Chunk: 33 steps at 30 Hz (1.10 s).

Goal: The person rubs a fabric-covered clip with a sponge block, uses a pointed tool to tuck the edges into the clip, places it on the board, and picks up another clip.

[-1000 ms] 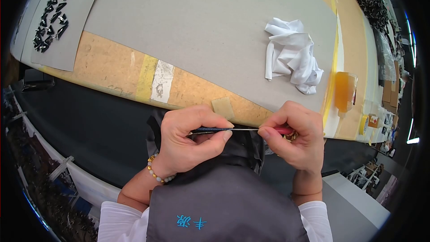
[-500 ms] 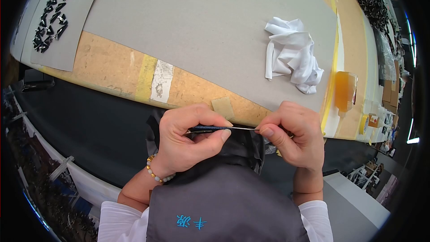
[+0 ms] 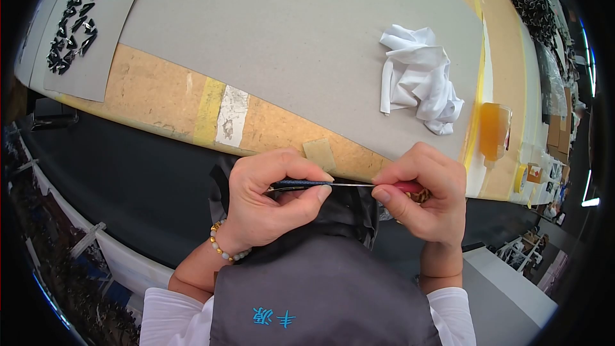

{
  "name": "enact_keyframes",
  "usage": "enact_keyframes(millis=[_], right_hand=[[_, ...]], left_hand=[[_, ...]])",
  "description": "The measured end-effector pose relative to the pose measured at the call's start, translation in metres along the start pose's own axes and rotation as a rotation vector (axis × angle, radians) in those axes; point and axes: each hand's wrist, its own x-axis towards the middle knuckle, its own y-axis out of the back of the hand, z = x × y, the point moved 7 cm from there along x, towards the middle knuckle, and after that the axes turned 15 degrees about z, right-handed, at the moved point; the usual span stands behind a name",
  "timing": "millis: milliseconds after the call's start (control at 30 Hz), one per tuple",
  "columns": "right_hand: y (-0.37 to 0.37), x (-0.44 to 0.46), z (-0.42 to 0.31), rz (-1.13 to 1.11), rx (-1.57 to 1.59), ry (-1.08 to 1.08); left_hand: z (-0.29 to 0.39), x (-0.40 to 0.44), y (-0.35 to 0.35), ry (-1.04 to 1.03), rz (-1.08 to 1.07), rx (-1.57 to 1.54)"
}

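Observation:
My left hand [image 3: 275, 195] pinches a narrow dark blue piece [image 3: 298, 184] between thumb and index finger, and a beaded bracelet circles that wrist. Between the two hands runs a thin, light metallic-looking shaft [image 3: 351, 184], level across the view. Its right end meets a red handle [image 3: 409, 186], which my right hand [image 3: 426, 195] holds between thumb and fingers. Both hands are over my lap, just before the table edge. Where the thin tip touches the dark blue piece is hidden by my left fingertips.
A crumpled white cloth [image 3: 421, 80] lies on the grey board [image 3: 275, 45]. An amber block [image 3: 493, 131] stands on the right, near a yellow tape roll [image 3: 520, 178]. Several small black pieces [image 3: 73, 32] lie far left. A small beige square [image 3: 319, 154] sits at the table edge.
My right hand moved slightly left, then back right, and the red handle shows again between its fingers. My left hand has stayed nearly still.

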Motion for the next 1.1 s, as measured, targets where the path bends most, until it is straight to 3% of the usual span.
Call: enact_keyframes(millis=[1100], right_hand=[[0.0029,0.0062,-0.0034,0.053,-0.082,0.148]], left_hand=[[-0.0002,0.0004,-0.0012,-0.002,-0.004,0.028]])
